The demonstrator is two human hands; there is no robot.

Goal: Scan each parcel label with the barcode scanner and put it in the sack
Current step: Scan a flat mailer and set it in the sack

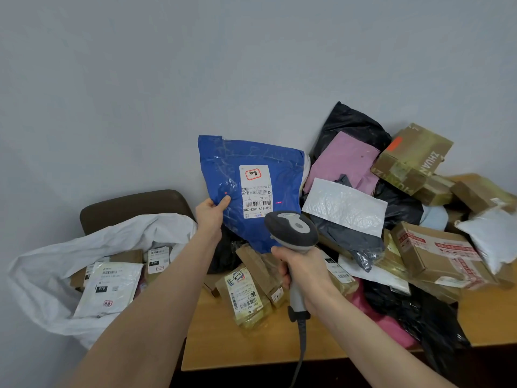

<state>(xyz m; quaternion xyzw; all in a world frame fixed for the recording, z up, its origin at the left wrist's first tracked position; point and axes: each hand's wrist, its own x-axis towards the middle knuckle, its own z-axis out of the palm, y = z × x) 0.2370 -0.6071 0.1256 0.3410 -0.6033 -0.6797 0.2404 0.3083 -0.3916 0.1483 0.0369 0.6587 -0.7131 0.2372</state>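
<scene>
Over the wooden table [237, 348], a blue poly mailer [251, 163] is held up to a barcode scanner [292, 229].

Left hand [209, 217] pinches the mailer's left edge, and right hand [303, 273] is wrapped round the grey scanner's handle. The glossy, creased mailer tilts above the parcel heap [419, 247]. Its white label [256, 189] is turned sideways and shows a barcode and a red stamp, with a red streak glowing just right of the barcode. Small print is too fine to read. The scanner head hides the mailer's lower corner, and the cable runs off the bottom edge. At left the white sack [56, 264] gapes, partly behind the left forearm.
</scene>
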